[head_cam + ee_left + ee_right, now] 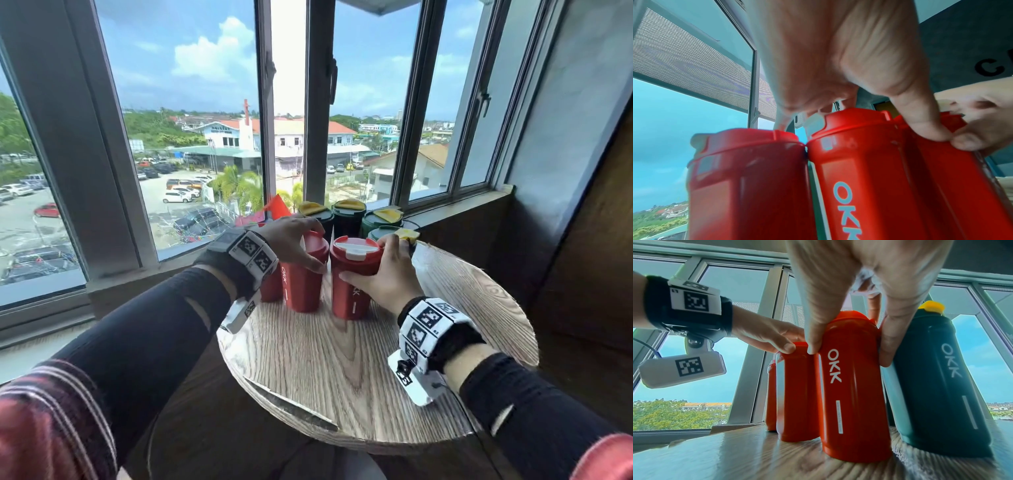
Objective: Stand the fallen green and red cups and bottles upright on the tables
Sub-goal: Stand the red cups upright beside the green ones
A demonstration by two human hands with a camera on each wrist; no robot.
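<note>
Table [359, 370]: round wood, lower centre | green cups [349, 214]: we count four upright, centre by the window | red cups: upright at centre, touching | left hand [291, 240]: we grip left red cup [303, 281] | right hand [390, 274]: we grip right red cup [354, 284]
</note>
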